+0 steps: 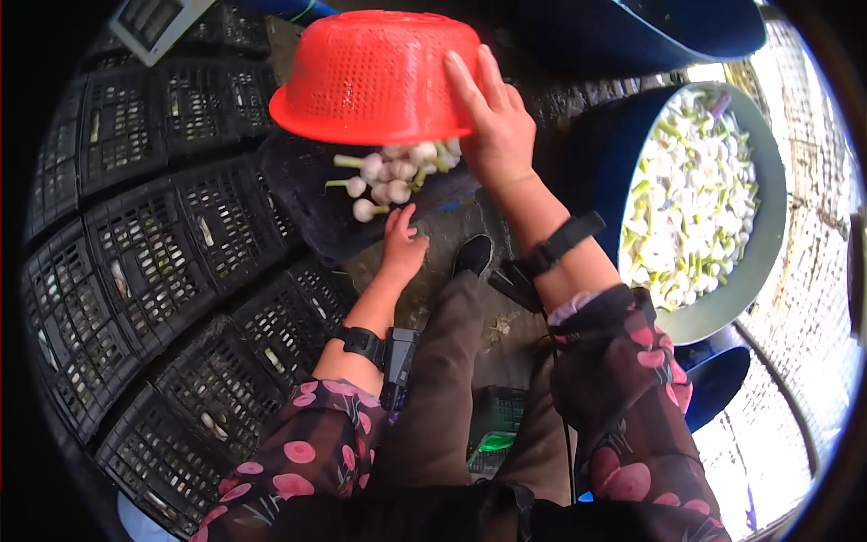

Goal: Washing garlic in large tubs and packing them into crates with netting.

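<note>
A red plastic colander basket [375, 77] is tipped over, its rim facing down and its base up. My right hand [495, 117] grips it by the right side, fingers spread along the wall. Below the rim, white garlic bulbs [397, 172] with short green stems lie in a dark plastic crate [316, 208]; the basket hides some of them. My left hand [404, 244] is at the crate's near side, just below the closest bulb, fingers apart and holding nothing. Whether its fingertips touch that bulb I cannot tell.
Stacked black slatted crates [217, 226] line the left side. At right, a blue drum [768, 217] lies tilted, full of garlic bulbs [691, 199]; another blue drum [686, 45] stands beyond it. A green crate [497, 411] sits between my legs.
</note>
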Tool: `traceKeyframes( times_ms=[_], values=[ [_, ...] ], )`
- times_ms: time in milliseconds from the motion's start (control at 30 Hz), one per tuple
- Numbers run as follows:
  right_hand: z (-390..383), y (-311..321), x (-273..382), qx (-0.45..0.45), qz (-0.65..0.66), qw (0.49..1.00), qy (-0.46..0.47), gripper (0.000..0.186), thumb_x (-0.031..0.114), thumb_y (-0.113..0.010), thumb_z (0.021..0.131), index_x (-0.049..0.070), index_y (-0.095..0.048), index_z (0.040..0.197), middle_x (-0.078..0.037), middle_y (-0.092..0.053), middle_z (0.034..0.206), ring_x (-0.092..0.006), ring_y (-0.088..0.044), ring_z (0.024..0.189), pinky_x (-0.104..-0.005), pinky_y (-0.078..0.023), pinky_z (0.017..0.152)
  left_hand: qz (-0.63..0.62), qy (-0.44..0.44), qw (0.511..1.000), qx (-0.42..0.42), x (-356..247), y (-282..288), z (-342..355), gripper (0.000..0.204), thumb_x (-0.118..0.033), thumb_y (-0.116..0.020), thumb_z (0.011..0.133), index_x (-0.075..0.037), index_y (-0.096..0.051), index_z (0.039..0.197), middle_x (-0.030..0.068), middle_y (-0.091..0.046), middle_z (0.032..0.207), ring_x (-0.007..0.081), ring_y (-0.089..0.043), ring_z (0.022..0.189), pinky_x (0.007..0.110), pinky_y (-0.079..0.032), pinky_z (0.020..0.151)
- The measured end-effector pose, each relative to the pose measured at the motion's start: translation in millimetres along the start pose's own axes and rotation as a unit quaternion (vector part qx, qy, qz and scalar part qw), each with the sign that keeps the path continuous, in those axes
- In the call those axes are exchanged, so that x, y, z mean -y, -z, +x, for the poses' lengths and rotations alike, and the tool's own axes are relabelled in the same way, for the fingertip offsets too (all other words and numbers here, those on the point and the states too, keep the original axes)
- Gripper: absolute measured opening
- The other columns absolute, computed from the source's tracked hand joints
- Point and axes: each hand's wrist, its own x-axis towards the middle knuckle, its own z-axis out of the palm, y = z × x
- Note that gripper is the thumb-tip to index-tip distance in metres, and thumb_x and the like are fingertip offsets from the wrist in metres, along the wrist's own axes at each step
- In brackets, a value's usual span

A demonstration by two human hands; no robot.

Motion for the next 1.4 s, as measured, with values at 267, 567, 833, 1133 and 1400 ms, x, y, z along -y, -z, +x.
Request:
traceKeyframes(
  times_ms=[267, 567, 833, 1133, 1400],
  values=[
    [-98, 147, -45, -0.103, 0.295, 0.858, -0.407, 0.052, -0.004, -0.054, 0.077, 0.002, -0.045, 0.128, -0.017, -0.058, 0.117, -0.0241, -0.056, 0.106, -0.0304, -0.043, 0.089, 0.015, -0.032, 0.997, -0.061, -43, -16, -19, 0.046, 0.004, -0.057, 0.075, 0.004, -0.047, 0.12, 0.0141, -0.054, 0.115, 0.0177, -0.057, 0.097, 0.028, -0.047, 0.082],
    [-304, 455, -9, -0.217, 0.337, 0.637, -0.658, 0.032, 0.001, -0.057, 0.079, -0.002, -0.054, 0.111, -0.005, -0.062, 0.099, -0.0124, -0.057, 0.09, -0.0283, -0.047, 0.079, -0.297, 0.087, 0.804, 0.507, -195, -190, -222, 0.066, -0.014, -0.062, 0.083, -0.005, -0.025, 0.137, 0.0151, -0.036, 0.136, 0.0293, -0.043, 0.121, 0.044, -0.041, 0.097],
    [-488, 600, -78, -0.077, 0.178, 0.655, -0.73, 0.038, 0.016, -0.071, 0.074, 0.0, -0.059, 0.107, -0.012, -0.06, 0.105, -0.0275, -0.059, 0.097, -0.0342, -0.047, 0.084, -0.122, 0.107, 0.917, 0.364, -162, -261, -265, 0.044, 0.003, -0.053, 0.078, -0.002, -0.046, 0.121, 0.0093, -0.054, 0.118, 0.022, -0.052, 0.108, 0.036, -0.04, 0.095],
    [-738, 689, -246, -0.062, -0.189, 0.46, -0.866, 0.103, 0.049, -0.075, 0.062, 0.006, -0.023, 0.14, -0.026, -0.05, 0.122, -0.0348, -0.049, 0.116, -0.0376, -0.04, 0.097, 0.01, 0.163, 0.885, 0.436, -163, -251, -263, 0.053, -0.027, -0.053, 0.088, -0.003, -0.036, 0.132, 0.0108, -0.047, 0.129, 0.0275, -0.045, 0.119, 0.043, -0.037, 0.101],
    [-724, 656, -215, 0.403, -0.223, 0.424, -0.78, 0.103, 0.037, -0.074, 0.068, 0.013, -0.01, 0.144, -0.025, -0.059, 0.109, -0.0389, -0.056, 0.103, -0.0395, -0.047, 0.087, -0.001, 0.138, 0.915, 0.38, -163, -289, -288, 0.056, -0.014, -0.059, 0.081, -0.002, -0.037, 0.131, 0.01, -0.047, 0.127, 0.0257, -0.047, 0.115, 0.04, -0.039, 0.098]
  ],
)
